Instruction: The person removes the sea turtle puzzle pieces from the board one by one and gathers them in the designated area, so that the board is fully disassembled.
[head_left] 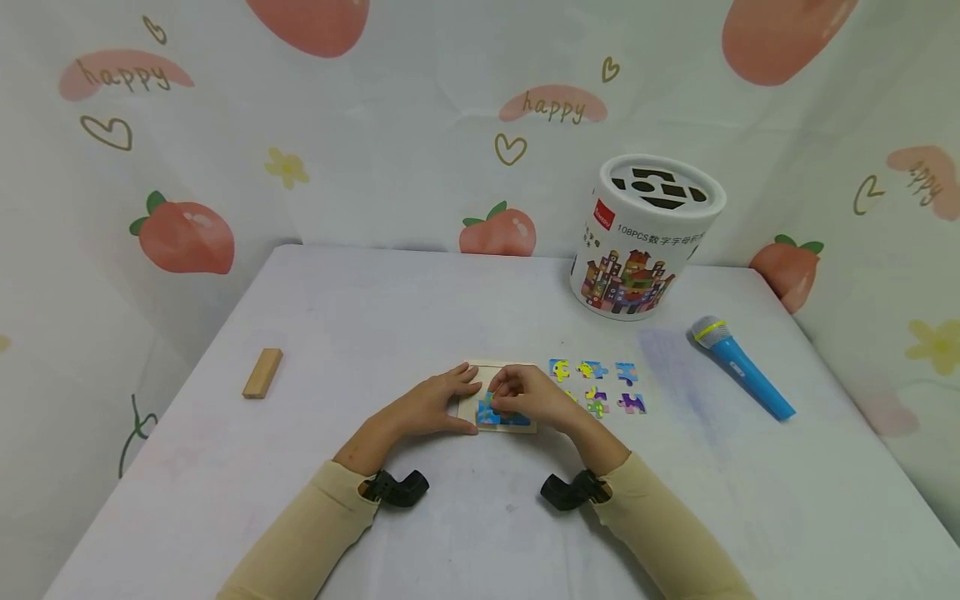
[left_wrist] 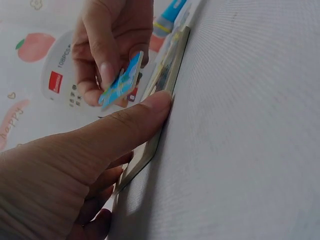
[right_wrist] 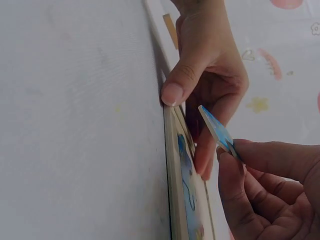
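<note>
My left hand (head_left: 437, 405) holds the left side of a small wooden puzzle tray (head_left: 512, 430), its thumb at the near corner and its fingers toward the far edge. Between the thumb and fingers of my right hand (head_left: 534, 393) is a blue jigsaw piece (left_wrist: 122, 85), pinched and tilted above the tray. The wrist views show this piece raised off the tray, with a pale cut edge. Inside the tray lie joined blue pieces (right_wrist: 187, 175), partly covered by my right hand in the head view.
Several loose jigsaw pieces (head_left: 632, 403) lie in rows right of the tray, some hidden by my right hand. Farther right is a blue toy microphone (head_left: 744, 368). A white block bucket (head_left: 637, 242) stands at the back, and a wooden block (head_left: 262, 373) lies at left.
</note>
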